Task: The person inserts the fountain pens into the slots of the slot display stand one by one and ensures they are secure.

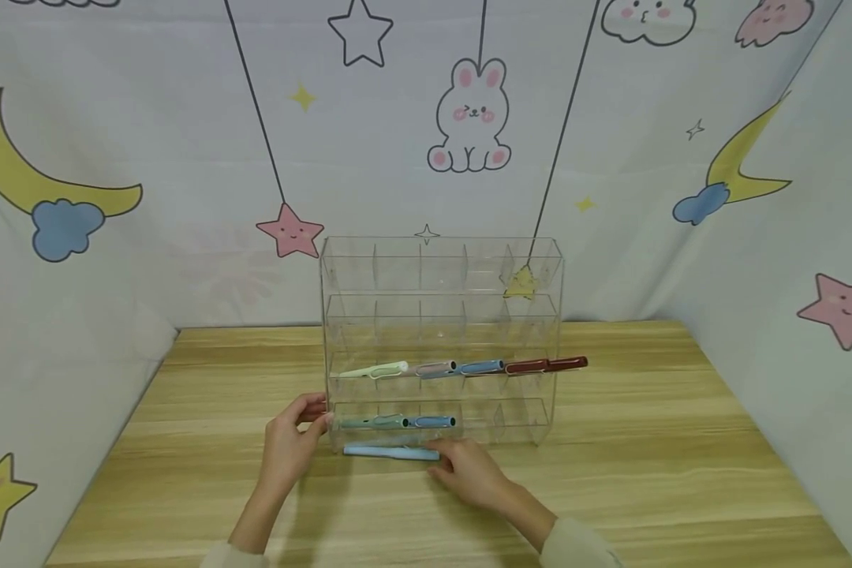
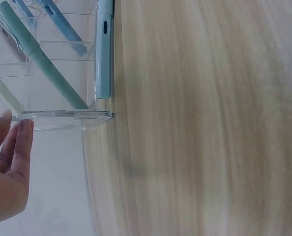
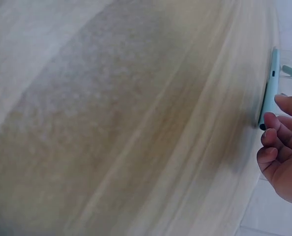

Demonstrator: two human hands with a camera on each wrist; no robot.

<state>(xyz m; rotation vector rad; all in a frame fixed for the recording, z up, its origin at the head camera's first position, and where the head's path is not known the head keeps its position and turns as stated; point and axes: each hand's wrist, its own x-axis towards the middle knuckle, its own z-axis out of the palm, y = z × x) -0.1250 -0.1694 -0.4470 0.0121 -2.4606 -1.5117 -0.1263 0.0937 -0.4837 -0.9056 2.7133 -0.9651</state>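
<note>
A clear acrylic pen rack [image 1: 349, 272] with tiered compartments stands on the table. My left hand [image 1: 289, 446] grips its left side wall, thumb and fingers on either face, as the left wrist view shows. A light blue pen [image 1: 390, 452] lies lengthwise along the rack's bottom front. My right hand [image 1: 472, 473] pinches that pen near its right end between thumb and index finger; the other fingers are curled below. In the lowest tier just above rest a green pen [image 1: 372, 423] and a blue pen [image 1: 433, 422], both slanted in the left wrist view.
One tier up lie a pale green pen [image 1: 369, 371], a pinkish pen [image 1: 431, 368], a blue pen [image 1: 479, 368] and dark red pens [image 1: 528, 366], one jutting past the rack's right side. A printed white cloth [image 1: 184, 158] hangs behind the wooden table [image 1: 646, 442].
</note>
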